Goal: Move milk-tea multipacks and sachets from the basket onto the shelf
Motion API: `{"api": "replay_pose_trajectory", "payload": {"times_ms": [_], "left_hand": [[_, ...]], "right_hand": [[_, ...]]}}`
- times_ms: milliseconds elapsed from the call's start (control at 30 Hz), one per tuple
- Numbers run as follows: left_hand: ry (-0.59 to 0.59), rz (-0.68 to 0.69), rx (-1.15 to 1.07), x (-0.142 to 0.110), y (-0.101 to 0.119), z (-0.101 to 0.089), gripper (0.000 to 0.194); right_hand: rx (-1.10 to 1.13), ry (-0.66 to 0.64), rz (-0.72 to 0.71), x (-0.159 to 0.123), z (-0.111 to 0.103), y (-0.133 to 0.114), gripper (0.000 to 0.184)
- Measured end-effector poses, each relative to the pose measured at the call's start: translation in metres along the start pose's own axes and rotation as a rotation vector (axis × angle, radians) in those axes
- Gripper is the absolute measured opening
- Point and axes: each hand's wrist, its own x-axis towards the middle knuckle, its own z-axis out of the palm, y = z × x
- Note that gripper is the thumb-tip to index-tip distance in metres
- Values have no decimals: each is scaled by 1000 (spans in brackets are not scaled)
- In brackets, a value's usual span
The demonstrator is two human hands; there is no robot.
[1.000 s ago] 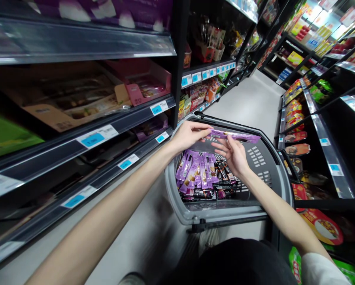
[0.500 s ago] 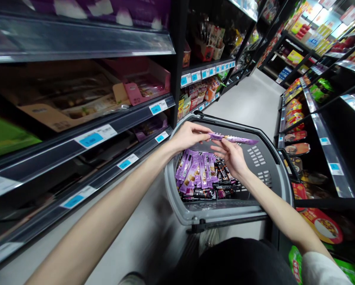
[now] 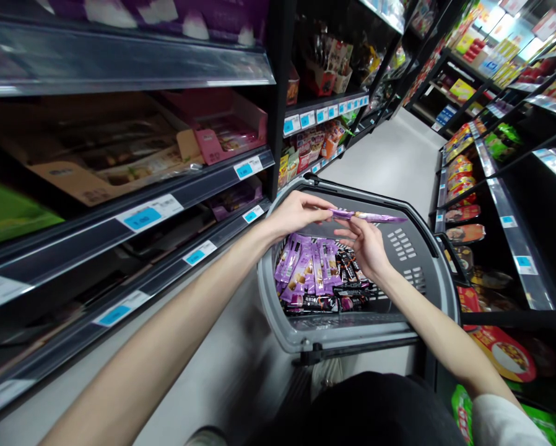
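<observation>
A long purple snack bar (image 3: 373,217) is held edge-on above a grey shopping basket (image 3: 352,337). My left hand (image 3: 296,212) pinches its left end between thumb and fingers. My right hand (image 3: 366,244) reaches up from below, its fingertips touching the middle of the bar. Inside the basket lie several purple snack packets (image 3: 306,266) and some dark wrapped bars (image 3: 352,272).
Store shelves with blue price labels (image 3: 143,217) run along the left, holding cardboard display boxes (image 3: 120,161). More stocked shelves (image 3: 464,179) line the right side. A pale aisle floor (image 3: 394,158) stretches ahead beyond the basket.
The purple bar has turned from showing its flat face to lying edge-on. Both hands have stayed nearly in the same place over the basket.
</observation>
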Motion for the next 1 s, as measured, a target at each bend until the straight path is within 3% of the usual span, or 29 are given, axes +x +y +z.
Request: {"api": "replay_pose_trajectory", "payload": {"times_ms": [133, 300, 633, 833, 1000], "left_hand": [[-44, 25, 40, 0, -2, -2, 21], [-32, -49, 44, 1, -9, -4, 45], [-214, -63, 112, 2, -10, -4, 30], [-325, 92, 455, -11, 2, -1, 26], [-478, 234, 810, -16, 42, -23, 13]], "right_hand": [[70, 10, -20, 1, 0, 1, 28], [80, -51, 6, -1, 1, 3, 24], [-115, -20, -85, 1, -2, 6, 40], [-462, -154, -335, -6, -4, 11, 34], [-556, -212, -312, -6, -10, 20, 36]]}}
